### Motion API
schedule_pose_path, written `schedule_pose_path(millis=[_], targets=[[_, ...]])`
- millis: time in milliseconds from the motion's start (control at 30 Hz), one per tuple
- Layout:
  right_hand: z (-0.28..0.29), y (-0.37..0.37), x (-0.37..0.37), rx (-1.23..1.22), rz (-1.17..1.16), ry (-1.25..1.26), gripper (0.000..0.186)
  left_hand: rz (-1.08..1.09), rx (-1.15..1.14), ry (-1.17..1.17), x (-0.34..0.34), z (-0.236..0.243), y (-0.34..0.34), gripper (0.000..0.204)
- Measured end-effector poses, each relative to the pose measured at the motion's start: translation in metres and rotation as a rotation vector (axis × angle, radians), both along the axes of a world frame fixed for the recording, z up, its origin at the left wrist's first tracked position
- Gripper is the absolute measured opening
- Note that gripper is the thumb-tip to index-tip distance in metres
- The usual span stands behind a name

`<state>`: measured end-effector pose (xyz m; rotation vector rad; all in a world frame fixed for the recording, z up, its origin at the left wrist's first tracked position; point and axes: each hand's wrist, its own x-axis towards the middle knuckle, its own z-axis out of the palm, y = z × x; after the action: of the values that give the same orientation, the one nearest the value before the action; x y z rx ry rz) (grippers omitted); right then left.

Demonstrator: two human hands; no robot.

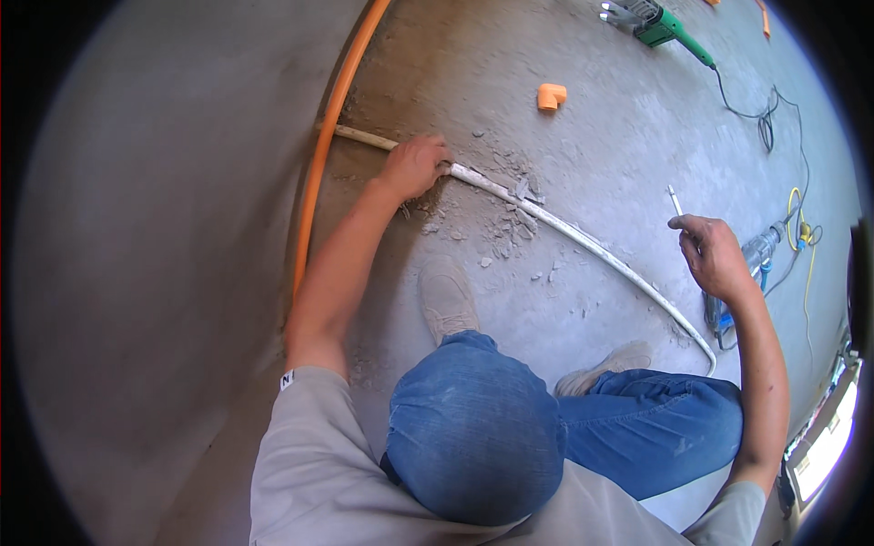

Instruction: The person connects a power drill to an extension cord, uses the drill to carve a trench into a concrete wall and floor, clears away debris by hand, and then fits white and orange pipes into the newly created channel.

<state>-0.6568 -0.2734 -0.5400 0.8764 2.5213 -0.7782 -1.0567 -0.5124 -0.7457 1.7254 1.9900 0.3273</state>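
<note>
White pipe point(592, 244) ran obliquely from the upper left of centre to the lower right of the frame, grasped near its upper-left end by the left hand point(416, 168), whose fingers curled over it with the undersides hidden. To the left of this grip the pipe looked browner and reached the orange pipe point(318, 164); whether the two touched could not be told. The right hand point(710, 255), at right of centre and apart from the white pipe, pinched a slim white stick point(675, 200), resembling a cigarette, upright between its fingers. Broken rubble point(523, 223) lay around the pipe just right of the left hand, on a dusty grey floor point(628, 146). Below the grip, a light shoe point(446, 296) stood at centre, with a second shoe point(605, 364) lower right, beside the bent legs in blue trousers point(478, 432). An orange elbow fitting point(551, 96) rested above centre. Behind the right hand lay a grey-and-blue power tool point(763, 247), partly covered, with a yellow cord point(795, 200) near it. A green-handled tool point(660, 25) with a dark cord point(765, 127) occupied the upper right, and a grey wall point(164, 227) filled the left of the frame, the orange pipe curving along its edge.
</note>
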Motion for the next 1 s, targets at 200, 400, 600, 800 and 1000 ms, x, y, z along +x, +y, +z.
schedule_pose_path(millis=[200, 400, 600, 800, 1000], targets=[[0.004, -0.003, -0.005, -0.012, -0.024, -0.014, 0.026, -0.137, -0.248, 0.116, -0.002, -0.005, 0.032, 0.022], [0.004, -0.004, -0.005, -0.013, -0.021, 0.033, 0.026, 0.384, 0.024, 0.005, 0.0, 0.016, 0.004, 0.027], [0.001, -0.003, -0.002, 0.021, 0.052, 0.05, 0.025, 0.044, 0.096, 0.128, 0.012, 0.006, -0.024, 0.027], [0.001, -0.002, -0.008, -0.028, 0.027, 0.055, 0.026, -0.054, 0.11, 0.137, 0.046, 0.0, -0.005, 0.028], [0.016, 0.005, 0.001, -0.265, -0.194, 0.134, 0.028, -0.13, 0.083, 0.205, 0.045, -0.002, 0.01, 0.025]])
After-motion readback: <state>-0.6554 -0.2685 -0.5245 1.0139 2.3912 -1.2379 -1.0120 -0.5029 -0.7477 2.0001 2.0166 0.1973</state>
